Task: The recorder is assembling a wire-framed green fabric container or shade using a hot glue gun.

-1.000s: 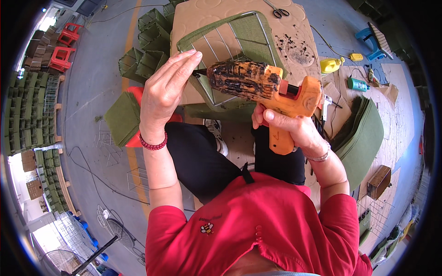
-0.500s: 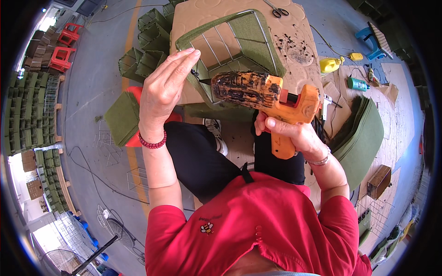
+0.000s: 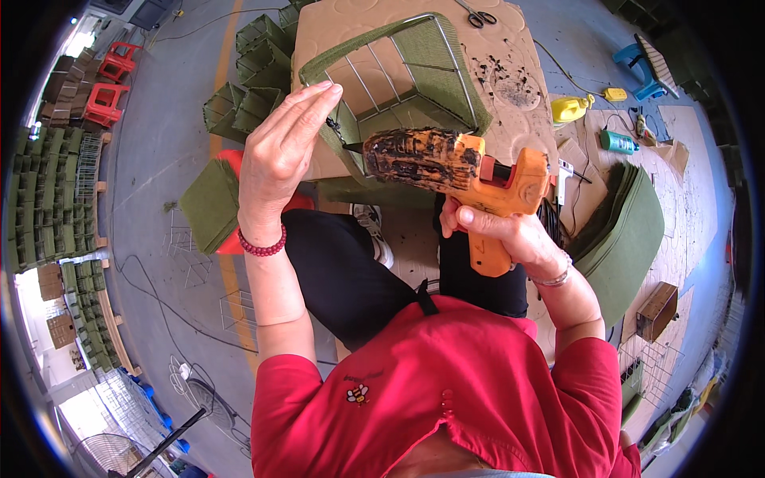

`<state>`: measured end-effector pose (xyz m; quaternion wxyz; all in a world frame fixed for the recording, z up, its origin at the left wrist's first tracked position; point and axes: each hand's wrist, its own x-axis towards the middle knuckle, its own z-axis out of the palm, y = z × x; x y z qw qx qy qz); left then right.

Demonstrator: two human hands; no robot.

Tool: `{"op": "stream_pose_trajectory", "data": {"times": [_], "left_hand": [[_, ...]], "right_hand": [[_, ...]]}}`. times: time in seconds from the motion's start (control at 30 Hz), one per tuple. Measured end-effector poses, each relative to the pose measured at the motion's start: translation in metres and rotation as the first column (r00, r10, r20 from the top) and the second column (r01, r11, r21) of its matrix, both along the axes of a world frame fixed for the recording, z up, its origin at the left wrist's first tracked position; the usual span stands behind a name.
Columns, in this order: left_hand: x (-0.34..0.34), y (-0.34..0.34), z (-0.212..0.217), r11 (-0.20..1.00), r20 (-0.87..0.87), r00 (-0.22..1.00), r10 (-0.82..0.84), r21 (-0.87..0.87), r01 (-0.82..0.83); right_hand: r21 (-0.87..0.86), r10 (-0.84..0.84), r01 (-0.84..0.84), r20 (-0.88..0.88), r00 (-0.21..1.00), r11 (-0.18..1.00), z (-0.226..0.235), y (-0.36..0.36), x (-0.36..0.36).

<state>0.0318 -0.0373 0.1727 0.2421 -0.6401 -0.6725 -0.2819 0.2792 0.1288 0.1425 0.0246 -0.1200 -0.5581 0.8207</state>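
A wire basket (image 3: 470, 84) lined with green fabric lies tilted on the cardboard-topped table in front of me. My left hand (image 3: 280, 147) is at its left rim, the straight fingers pressed together against the edge; the thumb is hidden behind them. My right hand (image 3: 502, 231) is wrapped round the handle of an orange glue gun (image 3: 486, 195), its barrel crusted with black glue. The dark nozzle points left at the basket's near left edge, close below my left fingertips. Dark glue shows on the rim there.
Scissors (image 3: 481, 17) and black scraps (image 3: 502, 80) lie on the cardboard tabletop (image 3: 335, 32). Green fabric sheets are stacked at right (image 3: 625, 239) and on a red stool at left (image 3: 209, 207). A yellow jug (image 3: 570, 109) and green bottle (image 3: 618, 143) lie to the right.
The glue gun's nozzle has dropped very slightly along the basket's rim. Both hands keep nearly the same pose, and the whole view has shifted a little.
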Motion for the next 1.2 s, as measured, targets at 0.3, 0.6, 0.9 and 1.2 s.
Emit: {"op": "stream_pose_trajectory", "data": {"times": [0.3, 0.6, 0.9, 1.2], "left_hand": [[-0.001, -0.001, 0.000, 1.000, -0.016, 1.000, 0.003, 0.000, -0.003], [-0.001, -0.002, -0.001, 1.000, -0.011, 1.000, 0.006, -0.001, -0.006], [-0.002, -0.001, -0.003, 1.000, -0.022, 1.000, 0.008, 0.001, -0.008], [0.002, -0.002, -0.002, 1.000, -0.011, 1.000, 0.009, -0.001, -0.009]], "right_hand": [[0.005, 0.015, -0.015, 0.030, 0.999, 1.000, -0.002, 0.004, 0.010], [-0.023, 0.021, -0.020, 0.021, 1.000, 1.000, 0.000, 0.003, 0.011], [-0.009, 0.046, -0.045, 0.076, 0.996, 0.999, 0.004, 0.005, 0.019], [0.120, 0.085, -0.112, 0.211, 0.974, 0.987, 0.011, 0.010, 0.027]]}}
